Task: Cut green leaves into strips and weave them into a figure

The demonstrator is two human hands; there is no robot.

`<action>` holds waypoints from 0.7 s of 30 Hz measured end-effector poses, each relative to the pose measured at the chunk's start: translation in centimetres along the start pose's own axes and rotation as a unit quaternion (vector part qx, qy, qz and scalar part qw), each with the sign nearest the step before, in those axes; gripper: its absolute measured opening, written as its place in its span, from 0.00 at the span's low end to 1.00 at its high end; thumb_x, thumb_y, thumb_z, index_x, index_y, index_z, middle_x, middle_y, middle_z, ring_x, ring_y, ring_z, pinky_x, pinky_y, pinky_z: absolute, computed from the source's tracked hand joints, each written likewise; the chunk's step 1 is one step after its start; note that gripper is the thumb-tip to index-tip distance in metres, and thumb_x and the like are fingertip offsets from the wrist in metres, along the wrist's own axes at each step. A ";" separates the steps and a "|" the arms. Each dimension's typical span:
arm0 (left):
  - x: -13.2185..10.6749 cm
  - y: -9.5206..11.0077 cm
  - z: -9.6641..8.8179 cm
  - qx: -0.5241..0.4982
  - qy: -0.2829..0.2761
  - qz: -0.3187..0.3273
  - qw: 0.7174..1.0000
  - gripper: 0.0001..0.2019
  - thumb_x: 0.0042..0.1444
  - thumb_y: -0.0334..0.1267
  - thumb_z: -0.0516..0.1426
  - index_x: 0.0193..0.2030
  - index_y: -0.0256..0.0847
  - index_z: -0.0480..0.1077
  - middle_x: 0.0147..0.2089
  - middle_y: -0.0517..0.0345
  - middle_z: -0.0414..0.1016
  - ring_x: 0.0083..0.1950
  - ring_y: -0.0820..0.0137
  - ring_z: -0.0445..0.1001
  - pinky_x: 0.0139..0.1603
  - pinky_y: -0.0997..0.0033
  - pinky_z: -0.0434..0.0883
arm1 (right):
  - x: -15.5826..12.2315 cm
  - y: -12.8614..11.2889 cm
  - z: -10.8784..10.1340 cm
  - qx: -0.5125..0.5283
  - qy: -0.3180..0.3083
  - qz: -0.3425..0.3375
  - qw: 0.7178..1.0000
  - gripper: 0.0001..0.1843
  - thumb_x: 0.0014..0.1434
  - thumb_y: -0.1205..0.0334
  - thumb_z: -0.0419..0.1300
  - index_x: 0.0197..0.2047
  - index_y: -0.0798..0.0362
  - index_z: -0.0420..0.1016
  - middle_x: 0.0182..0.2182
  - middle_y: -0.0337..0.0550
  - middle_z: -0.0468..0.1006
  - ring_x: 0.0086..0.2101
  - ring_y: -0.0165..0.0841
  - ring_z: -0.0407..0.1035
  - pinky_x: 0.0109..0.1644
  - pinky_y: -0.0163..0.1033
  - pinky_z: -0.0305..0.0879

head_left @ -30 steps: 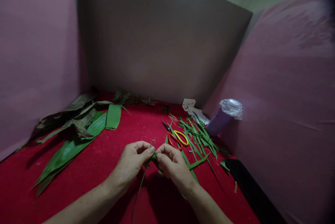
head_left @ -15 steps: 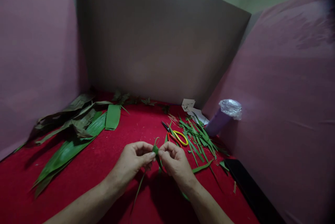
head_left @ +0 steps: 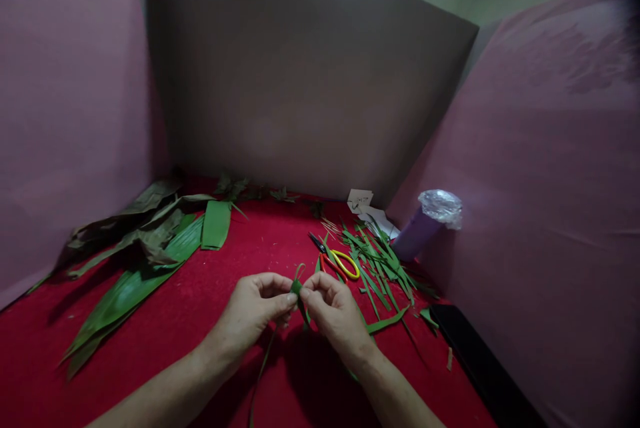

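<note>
Close together above the red cloth point(head_left: 200, 321), my two hands pinch one small folded green leaf strip point(head_left: 297, 287). My left hand point(head_left: 257, 305) grips its left side between thumb and fingers. On the other side, my right hand point(head_left: 333, 305) pinches it with thumb and forefinger. A thin loop point(head_left: 300, 270) sticks up from the top of the fold. From below my left hand a narrow strip end point(head_left: 261, 371) hangs down. Scissors point(head_left: 343, 265) with one yellow and one red handle lie just beyond my right hand. My fingers partly hide the folded piece.
Cut green strips point(head_left: 380, 265) are heaped at the right, beside a purple container point(head_left: 415, 235) topped with clear plastic. Large leaves point(head_left: 135, 288) lie at the left. White papers point(head_left: 377, 220) sit at the back, and a black flat object point(head_left: 480, 361) lies at the right edge.
Both hands keep their pinch on the folded leaf strip, with only slight finger shifts. The hanging strip end has swung a little.
</note>
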State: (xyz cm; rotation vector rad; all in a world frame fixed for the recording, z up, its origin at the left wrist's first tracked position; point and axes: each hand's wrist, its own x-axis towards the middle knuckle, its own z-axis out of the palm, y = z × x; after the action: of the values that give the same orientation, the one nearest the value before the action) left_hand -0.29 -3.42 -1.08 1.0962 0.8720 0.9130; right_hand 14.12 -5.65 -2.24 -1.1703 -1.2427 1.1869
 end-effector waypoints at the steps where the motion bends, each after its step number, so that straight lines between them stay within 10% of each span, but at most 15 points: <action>1: 0.0 0.0 0.0 0.000 -0.002 -0.001 1.000 0.08 0.40 0.36 0.64 0.26 0.34 0.72 0.20 0.62 0.70 0.20 0.77 0.64 0.24 0.75 0.63 | 0.0 0.1 0.0 -0.001 0.000 -0.008 1.000 0.11 0.53 0.59 0.58 0.25 0.54 0.63 0.15 0.28 0.58 0.16 0.21 0.47 0.18 0.28 0.43; 21: 0.5 -0.8 -0.2 0.014 0.013 -0.029 0.999 0.13 0.36 0.42 0.66 0.23 0.35 0.71 0.16 0.64 0.68 0.17 0.78 0.64 0.19 0.78 0.61 | 0.0 0.4 0.1 0.021 -0.001 0.002 1.000 0.10 0.52 0.61 0.58 0.24 0.54 0.63 0.14 0.27 0.57 0.16 0.21 0.46 0.18 0.27 0.41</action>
State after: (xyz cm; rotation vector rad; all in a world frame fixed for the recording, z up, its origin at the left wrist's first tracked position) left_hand -0.14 -3.01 -1.99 1.0798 0.9357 0.8719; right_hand 14.06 -5.62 -2.61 -1.1427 -1.2115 1.2120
